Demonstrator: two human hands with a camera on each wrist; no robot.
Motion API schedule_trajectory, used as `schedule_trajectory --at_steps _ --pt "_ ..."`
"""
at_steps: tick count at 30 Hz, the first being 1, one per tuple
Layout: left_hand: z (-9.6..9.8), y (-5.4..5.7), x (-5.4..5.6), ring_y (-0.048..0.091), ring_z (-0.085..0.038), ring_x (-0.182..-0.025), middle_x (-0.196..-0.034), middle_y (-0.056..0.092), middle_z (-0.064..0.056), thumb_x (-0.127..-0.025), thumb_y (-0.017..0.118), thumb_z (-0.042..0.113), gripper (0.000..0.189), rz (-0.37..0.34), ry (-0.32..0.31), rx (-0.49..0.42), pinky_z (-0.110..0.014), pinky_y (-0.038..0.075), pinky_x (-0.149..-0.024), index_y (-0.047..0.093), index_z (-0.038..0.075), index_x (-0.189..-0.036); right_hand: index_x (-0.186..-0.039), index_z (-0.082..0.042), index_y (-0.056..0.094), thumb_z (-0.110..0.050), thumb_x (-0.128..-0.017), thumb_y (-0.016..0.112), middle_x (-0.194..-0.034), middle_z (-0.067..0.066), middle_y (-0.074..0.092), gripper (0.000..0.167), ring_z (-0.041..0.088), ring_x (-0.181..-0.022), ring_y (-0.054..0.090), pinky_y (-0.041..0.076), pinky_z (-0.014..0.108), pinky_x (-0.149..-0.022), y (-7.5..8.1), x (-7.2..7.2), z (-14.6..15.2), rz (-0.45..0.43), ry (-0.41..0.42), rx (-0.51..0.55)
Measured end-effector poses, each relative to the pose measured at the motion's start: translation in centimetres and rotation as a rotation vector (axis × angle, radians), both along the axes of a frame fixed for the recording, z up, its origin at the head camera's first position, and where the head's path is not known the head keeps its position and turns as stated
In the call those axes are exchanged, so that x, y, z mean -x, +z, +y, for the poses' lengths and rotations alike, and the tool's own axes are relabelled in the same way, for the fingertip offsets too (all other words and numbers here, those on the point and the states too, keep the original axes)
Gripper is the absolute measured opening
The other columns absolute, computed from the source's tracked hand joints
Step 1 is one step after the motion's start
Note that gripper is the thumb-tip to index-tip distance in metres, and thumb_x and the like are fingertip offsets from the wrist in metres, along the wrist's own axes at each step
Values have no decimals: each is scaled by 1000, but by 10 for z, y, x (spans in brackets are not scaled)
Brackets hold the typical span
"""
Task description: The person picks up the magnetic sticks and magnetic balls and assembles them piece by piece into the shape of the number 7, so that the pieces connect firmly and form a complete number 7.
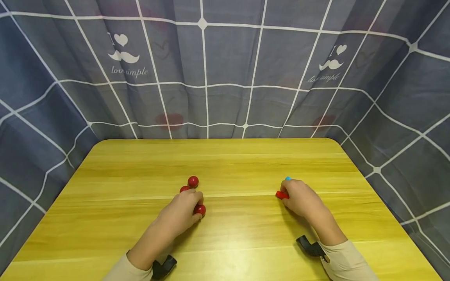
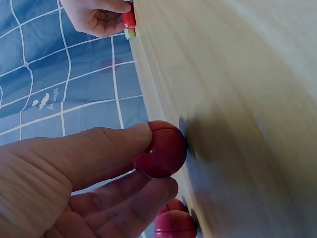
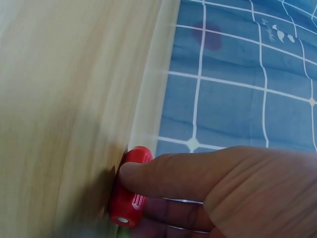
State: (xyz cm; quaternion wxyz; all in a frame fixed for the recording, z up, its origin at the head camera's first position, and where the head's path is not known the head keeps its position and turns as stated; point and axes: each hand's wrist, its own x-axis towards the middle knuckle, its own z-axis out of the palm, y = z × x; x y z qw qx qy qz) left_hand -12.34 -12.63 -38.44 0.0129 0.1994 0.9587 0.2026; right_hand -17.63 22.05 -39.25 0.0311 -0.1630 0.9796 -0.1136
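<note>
1. Nearest the head camera, the left sleeve (image 1: 128, 270) lies at 7 o'clock and the right sleeve (image 1: 348, 262) at 5.
2. The right hand (image 1: 303, 198) pinches a red piece (image 1: 281, 195) at its 9 o'clock; in the right wrist view the piece's long axis runs 1 to 7 o'clock, crosswise to the thumb. Any shift of it would likely turn on that axis.
3. A blue bit (image 1: 288, 178) peeks out at that hand's 11 o'clock; whether the fingers grip it I cannot tell.
4. The left hand (image 1: 183, 210), nearer the balls, grips a red ball (image 1: 199, 210) at its 3 o'clock, close to the surface (image 1: 242, 238).
5. From that ball, two loose balls sit towards 11 o'clock: a far ball (image 1: 193, 181) and a half-hidden ball (image 1: 184, 189).
</note>
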Motion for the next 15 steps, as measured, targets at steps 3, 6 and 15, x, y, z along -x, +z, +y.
schedule_trajectory --at_steps 3,6,15 --pt "0 0 0 49 -12 -67 -80 54 0 -73 86 7 26 0 -5 -10 -28 46 -60 62 7 -83 -81 -9 61 -6 -81 76 -74 0 55 16 19 -70 53 45 35 -65 -1 0 -3 2 12 7" --pt "1 0 0 49 -12 -67 -79 54 0 -73 86 7 26 -3 -12 -12 -27 46 -60 61 7 -83 -79 -11 59 -8 -82 76 -71 -2 53 18 18 -69 50 43 34 -65 -2 -1 -6 13 27 10" --pt "2 1 -1 47 -12 -68 -78 53 1 -74 86 8 26 10 -36 0 -28 45 -61 61 8 -83 -79 -13 59 -6 -79 77 -71 -3 50 19 12 -64 44 40 28 -60 -5 -8 -21 128 134 52"
